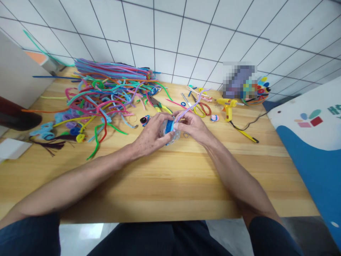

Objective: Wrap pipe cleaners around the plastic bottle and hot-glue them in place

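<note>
Wooden table point(170, 185) spans the lower view. Bearings taken from the blue-banded piece point(169, 126); 12 o'clock = straight away from the wearer. Pipe-cleaner pile point(99, 97): 10 o'clock, tangled, mixed colours. Left hand point(153, 133): 9 o'clock, fingers wrapped on the piece's near and far edges. Right hand point(192, 126): 3 o'clock, thumb and finger pinching a purple strand point(194, 104) at the piece. Yellow glue gun point(227, 104): 2 o'clock. Pliers point(157, 105): 11 o'clock. Scissors point(200, 104): 2 o'clock, nearer. Piece: between both hands; contact with wood, cannot tell. Strand: free end toward 1–2 o'clock. Small ring point(185, 135): 3–4 o'clock, just beside right hand.
</note>
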Available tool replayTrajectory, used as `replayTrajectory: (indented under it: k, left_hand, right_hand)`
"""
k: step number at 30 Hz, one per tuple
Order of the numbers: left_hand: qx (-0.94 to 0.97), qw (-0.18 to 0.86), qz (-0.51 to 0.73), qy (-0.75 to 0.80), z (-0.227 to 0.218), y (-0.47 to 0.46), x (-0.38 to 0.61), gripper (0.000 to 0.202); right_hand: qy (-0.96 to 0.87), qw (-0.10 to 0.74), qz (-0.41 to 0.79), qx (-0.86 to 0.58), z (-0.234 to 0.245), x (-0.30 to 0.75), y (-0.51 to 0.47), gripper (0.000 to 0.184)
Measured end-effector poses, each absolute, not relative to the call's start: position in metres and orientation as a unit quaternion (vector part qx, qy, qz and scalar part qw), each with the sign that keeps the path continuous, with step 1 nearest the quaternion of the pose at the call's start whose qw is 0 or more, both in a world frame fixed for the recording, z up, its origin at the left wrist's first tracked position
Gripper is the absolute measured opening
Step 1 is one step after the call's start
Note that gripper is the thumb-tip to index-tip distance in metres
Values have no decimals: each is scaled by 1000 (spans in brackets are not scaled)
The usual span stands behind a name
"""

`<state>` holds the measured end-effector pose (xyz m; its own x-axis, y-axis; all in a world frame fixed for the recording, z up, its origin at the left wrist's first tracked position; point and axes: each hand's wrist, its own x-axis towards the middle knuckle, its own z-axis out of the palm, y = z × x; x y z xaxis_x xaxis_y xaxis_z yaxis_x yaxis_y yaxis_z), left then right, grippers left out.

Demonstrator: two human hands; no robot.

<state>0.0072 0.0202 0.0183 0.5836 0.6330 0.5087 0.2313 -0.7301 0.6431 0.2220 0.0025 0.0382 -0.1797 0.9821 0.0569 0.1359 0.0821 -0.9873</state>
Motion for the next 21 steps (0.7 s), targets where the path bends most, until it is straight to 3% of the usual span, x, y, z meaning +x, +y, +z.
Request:
replayTrajectory:
  k: [7, 14, 21]
  left_hand:
    - [839, 253, 402, 265, 14, 19, 8, 50]
    - [831, 314, 316, 333, 29, 19, 4, 43]
    - [827, 276, 377, 312, 16, 20, 7, 47]
  right_hand:
    - [-597, 434, 484, -470, 41, 222, 1, 27]
    - [-563, 457, 504, -469, 36, 220, 4, 28]
    - [-549, 469, 518, -457, 34, 222, 6, 31]
